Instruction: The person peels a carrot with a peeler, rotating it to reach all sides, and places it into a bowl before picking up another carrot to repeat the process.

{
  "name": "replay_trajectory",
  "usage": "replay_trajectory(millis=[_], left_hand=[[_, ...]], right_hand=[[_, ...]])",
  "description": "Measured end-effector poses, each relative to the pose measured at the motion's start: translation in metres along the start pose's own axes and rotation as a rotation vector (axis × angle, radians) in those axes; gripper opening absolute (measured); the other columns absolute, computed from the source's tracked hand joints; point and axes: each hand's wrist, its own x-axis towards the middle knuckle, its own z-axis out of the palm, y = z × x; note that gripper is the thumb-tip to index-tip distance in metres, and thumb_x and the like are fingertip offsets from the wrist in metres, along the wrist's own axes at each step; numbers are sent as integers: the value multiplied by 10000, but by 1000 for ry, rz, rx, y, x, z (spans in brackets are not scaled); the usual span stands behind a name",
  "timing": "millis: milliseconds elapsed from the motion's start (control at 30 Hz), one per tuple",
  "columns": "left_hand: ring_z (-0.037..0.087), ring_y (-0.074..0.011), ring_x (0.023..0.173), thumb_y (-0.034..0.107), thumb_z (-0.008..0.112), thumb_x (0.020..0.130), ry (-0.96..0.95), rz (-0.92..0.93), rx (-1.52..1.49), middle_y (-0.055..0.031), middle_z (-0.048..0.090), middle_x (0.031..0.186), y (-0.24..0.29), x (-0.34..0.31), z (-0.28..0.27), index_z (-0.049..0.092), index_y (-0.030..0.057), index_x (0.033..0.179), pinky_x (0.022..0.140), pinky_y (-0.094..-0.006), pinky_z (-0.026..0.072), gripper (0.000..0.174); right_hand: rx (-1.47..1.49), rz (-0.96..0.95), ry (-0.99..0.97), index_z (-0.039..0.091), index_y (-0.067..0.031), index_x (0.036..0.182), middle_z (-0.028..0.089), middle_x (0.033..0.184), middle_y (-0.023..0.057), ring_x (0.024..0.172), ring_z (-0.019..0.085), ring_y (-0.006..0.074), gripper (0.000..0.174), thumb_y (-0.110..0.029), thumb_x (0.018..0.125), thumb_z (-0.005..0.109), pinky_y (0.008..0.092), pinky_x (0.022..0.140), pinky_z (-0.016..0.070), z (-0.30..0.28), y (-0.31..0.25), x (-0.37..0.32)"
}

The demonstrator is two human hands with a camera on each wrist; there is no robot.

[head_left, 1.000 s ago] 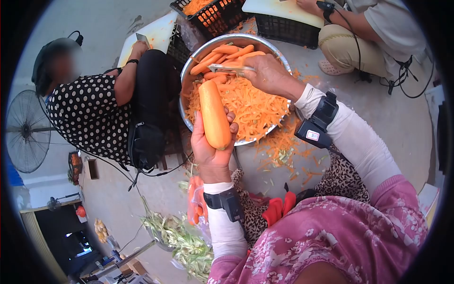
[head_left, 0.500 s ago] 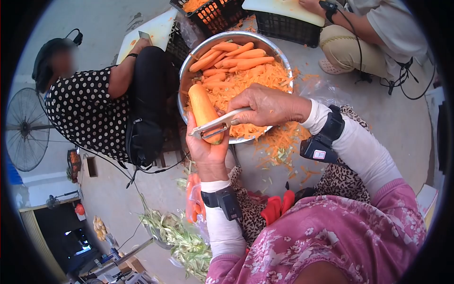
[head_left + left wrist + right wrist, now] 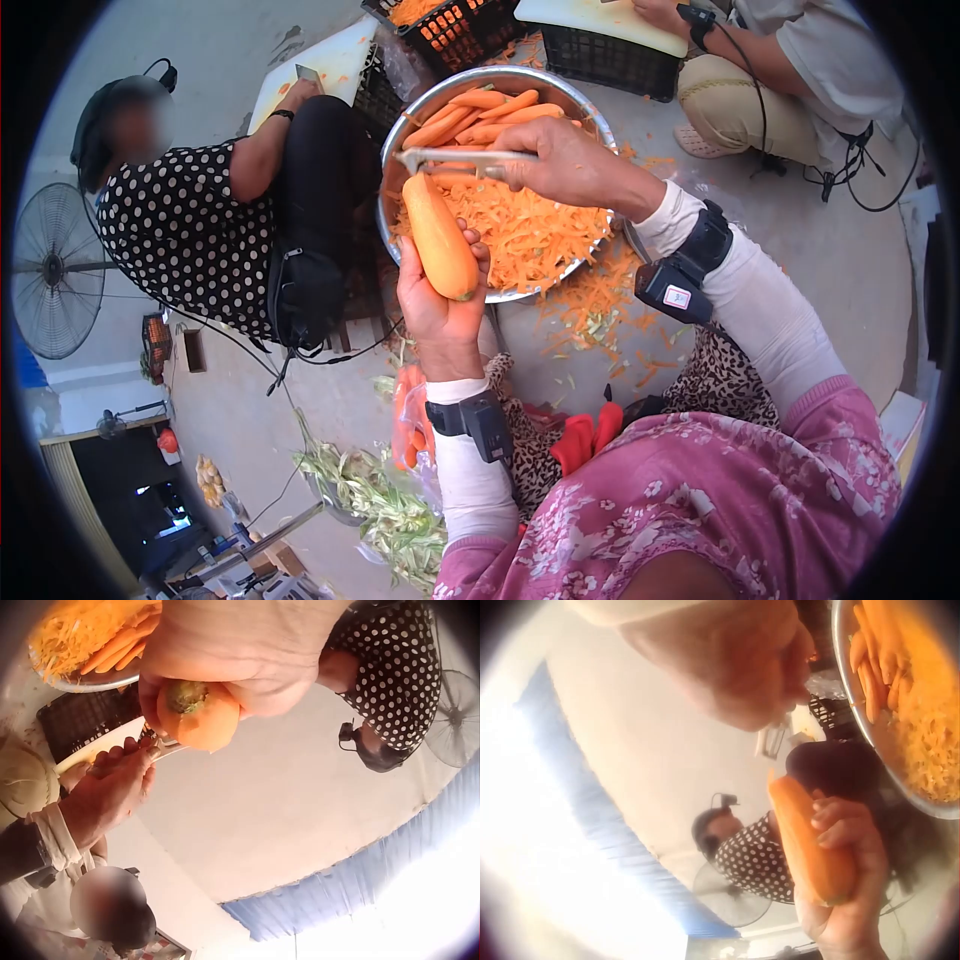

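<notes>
My left hand (image 3: 430, 310) grips a thick, peeled-looking carrot (image 3: 440, 240), its fingers curled round the side and its far end angled up over the basin. In the left wrist view the carrot's green-brown stem end (image 3: 187, 697) faces the camera. My right hand (image 3: 580, 175) holds a vegetable peeler (image 3: 465, 157) by the handle, its head right at the carrot's far tip. The right wrist view shows the peeler (image 3: 771, 741) a little above that tip. Below both hands stands a metal basin (image 3: 590, 105) with whole carrots (image 3: 445, 128) and a heap of orange peelings (image 3: 530, 230).
Peelings (image 3: 600, 300) litter the floor beside the basin. Black crates (image 3: 610, 65) with white cutting boards (image 3: 600, 22) stand beyond it. One person in a dotted top (image 3: 190, 230) sits at left, another at upper right. Corn husks (image 3: 400, 525) and a bag of carrots (image 3: 408, 410) lie nearby.
The peeler went from over the basin down to the carrot's near end, then back up to its far tip. My left hand moved slightly left, still holding the carrot.
</notes>
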Motion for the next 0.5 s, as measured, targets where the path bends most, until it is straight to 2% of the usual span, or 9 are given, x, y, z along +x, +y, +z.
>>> replay_trajectory(millis=[67,100,167,233,300,333,367,433,500], left_hand=[[544,-264,886,428,414,958,16,-26,-63,-157,560,1007,0,0,2,491,13,1175,783,-385,479,475],[553,-269,892,438,429,949,107,27,-5,-154,567,1005,-2,-3,10,494,16,1175,797,-384,481,483],[562,-274,897,448,444,940,196,76,55,-150,574,1002,-2,-4,12,496,20,1176,811,-383,483,492],[578,-282,913,450,472,927,122,-31,-27,-139,588,1000,0,-3,9,505,28,1168,837,-388,480,487],[554,-273,892,424,483,929,178,-8,-7,-147,570,988,-1,-2,6,504,13,1149,817,-374,470,467],[533,-266,882,414,483,932,68,-50,-64,-156,554,987,-1,0,0,499,1,1141,799,-366,462,464],[513,-260,872,405,483,934,-42,-92,-119,-165,537,986,-1,1,-3,494,-11,1133,781,-358,454,461],[478,-251,861,392,480,938,-39,-136,-131,-179,507,993,-6,-1,2,482,-31,1128,754,-350,438,463],[478,-252,870,392,479,939,-100,-177,-133,-179,504,1001,-11,-1,6,477,-37,1132,756,-352,441,471]], right_hand=[[170,-126,-245,617,-3,874,540,630,119,595,546,180,253,-254,855,633,317,554,421,2,1,-7],[171,-125,-243,617,-3,874,540,630,119,595,546,180,253,-254,855,633,317,554,421,3,-2,-12],[-49,-186,-382,622,-13,884,546,637,126,578,553,207,220,-230,851,627,340,544,417,6,-11,-23],[-43,-208,-361,615,-12,862,552,646,147,585,556,259,200,-211,845,617,360,548,420,9,-9,-26],[-134,-242,-276,602,-10,834,556,658,171,591,544,310,195,-205,840,612,375,553,421,10,-7,-24],[-157,-259,-170,592,-8,823,551,657,180,612,552,335,200,-207,835,614,387,565,425,10,-4,-20],[-155,-259,-168,592,-8,823,551,657,180,612,552,335,200,-207,835,614,387,565,425,11,2,-13],[-255,-282,144,593,-10,823,550,653,184,627,558,350,199,-207,834,614,401,584,434,10,18,2],[-358,-190,126,592,-1,810,567,670,189,649,570,355,218,-216,843,610,410,602,444,4,28,9]])
